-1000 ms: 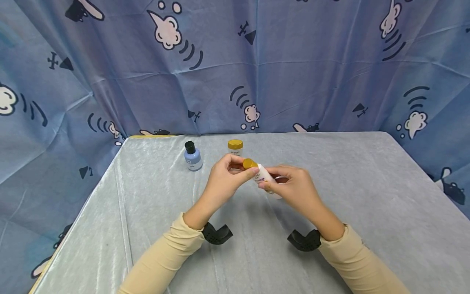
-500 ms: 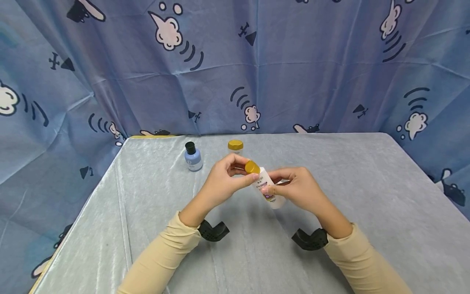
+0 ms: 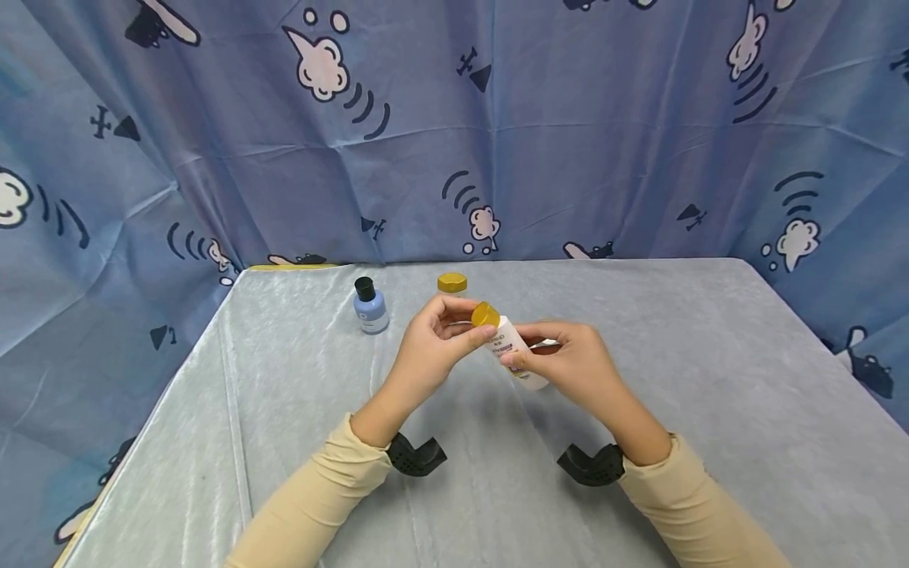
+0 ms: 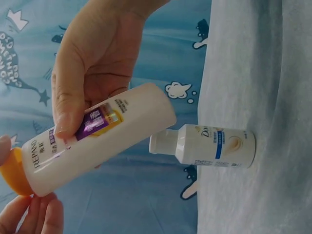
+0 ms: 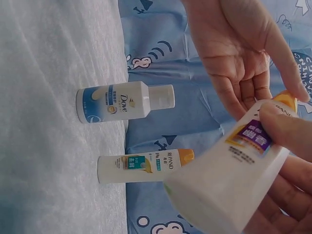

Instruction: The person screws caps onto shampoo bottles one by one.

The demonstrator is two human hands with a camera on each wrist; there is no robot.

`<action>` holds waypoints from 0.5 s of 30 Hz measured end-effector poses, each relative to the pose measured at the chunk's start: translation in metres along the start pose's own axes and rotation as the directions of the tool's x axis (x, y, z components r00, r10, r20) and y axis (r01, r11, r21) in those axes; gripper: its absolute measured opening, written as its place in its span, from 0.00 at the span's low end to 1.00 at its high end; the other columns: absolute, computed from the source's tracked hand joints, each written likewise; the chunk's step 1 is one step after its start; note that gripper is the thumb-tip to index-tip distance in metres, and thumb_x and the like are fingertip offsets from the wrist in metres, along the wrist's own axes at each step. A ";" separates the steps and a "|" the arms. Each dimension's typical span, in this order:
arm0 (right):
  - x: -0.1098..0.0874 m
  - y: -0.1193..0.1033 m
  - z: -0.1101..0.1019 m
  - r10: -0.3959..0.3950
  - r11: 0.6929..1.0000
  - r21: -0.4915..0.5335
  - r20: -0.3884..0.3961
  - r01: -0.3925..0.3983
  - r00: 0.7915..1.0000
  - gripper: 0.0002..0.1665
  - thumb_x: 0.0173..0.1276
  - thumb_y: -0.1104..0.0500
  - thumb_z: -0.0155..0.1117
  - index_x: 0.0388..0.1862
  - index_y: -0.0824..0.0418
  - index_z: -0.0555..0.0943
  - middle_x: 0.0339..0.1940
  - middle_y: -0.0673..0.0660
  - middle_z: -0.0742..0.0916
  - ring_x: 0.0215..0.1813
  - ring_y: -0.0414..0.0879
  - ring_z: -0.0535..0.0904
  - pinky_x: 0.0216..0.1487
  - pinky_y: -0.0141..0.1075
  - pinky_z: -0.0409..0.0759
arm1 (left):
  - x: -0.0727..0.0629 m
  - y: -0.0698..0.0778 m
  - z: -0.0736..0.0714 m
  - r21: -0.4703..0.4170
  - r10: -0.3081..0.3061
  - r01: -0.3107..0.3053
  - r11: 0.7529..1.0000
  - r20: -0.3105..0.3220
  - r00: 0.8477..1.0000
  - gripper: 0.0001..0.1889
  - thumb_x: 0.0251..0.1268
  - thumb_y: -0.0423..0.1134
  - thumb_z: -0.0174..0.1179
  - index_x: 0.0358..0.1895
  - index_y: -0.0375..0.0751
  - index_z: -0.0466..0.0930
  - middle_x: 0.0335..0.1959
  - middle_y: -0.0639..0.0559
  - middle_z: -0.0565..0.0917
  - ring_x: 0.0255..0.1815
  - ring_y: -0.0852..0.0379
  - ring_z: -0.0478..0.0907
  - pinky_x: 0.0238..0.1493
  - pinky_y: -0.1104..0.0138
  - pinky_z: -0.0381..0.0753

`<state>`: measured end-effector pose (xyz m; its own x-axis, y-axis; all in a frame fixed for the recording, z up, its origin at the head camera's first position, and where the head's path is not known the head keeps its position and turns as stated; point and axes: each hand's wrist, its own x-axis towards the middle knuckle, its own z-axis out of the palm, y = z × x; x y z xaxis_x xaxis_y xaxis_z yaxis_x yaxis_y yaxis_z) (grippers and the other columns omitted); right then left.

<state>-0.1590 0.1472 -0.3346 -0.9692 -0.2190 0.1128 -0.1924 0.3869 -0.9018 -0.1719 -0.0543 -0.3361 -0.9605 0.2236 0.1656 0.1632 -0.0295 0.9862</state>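
A white shampoo bottle with a gold cap is held tilted above the table, its cap end up and to the left. My left hand pinches the cap between thumb and fingers. Around the bottle's body my right hand has its grip, the thumb lying on the front near the purple label. In the right wrist view the bottle's base faces the camera. Whether the cap is loose from the neck cannot be told.
A blue bottle with a black cap stands at the back left. Behind my left hand is another gold-capped bottle, partly hidden. A white Dove bottle stands beside it in the right wrist view. A patterned curtain hangs behind the table.
The bottle's lower end swung down and turned its label more into view, then rose back to nearly its former pose. My right hand moved with it; my left stayed at the cap.
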 end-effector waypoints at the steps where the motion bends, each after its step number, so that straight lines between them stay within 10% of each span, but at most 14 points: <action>1: 0.000 0.000 0.001 -0.008 1.000 0.005 -0.002 0.008 1.000 0.23 0.57 0.55 0.78 0.49 0.64 0.87 0.44 0.65 0.90 0.36 0.45 0.90 0.35 0.37 0.88 | 0.000 0.000 0.000 0.003 0.000 0.000 1.000 -0.011 1.000 0.19 0.63 0.30 0.67 0.55 0.33 0.75 0.54 0.38 0.82 0.52 0.51 0.84 0.54 0.67 0.84; 15: -0.002 -0.001 0.002 -0.038 0.997 -0.060 -0.008 0.038 0.999 0.20 0.57 0.57 0.78 0.47 0.65 0.87 0.44 0.65 0.89 0.36 0.48 0.89 0.36 0.39 0.88 | -0.001 -0.004 0.001 0.073 0.075 -0.074 0.995 -0.017 0.997 0.16 0.61 0.31 0.68 0.51 0.31 0.79 0.50 0.38 0.84 0.49 0.55 0.83 0.54 0.66 0.84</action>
<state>-0.1565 0.1454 -0.3349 -0.9623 -0.2263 0.1508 -0.2378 0.4315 -0.8702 -0.1715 -0.0539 -0.3404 -0.9493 0.2039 0.2394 0.2496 0.0252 0.9680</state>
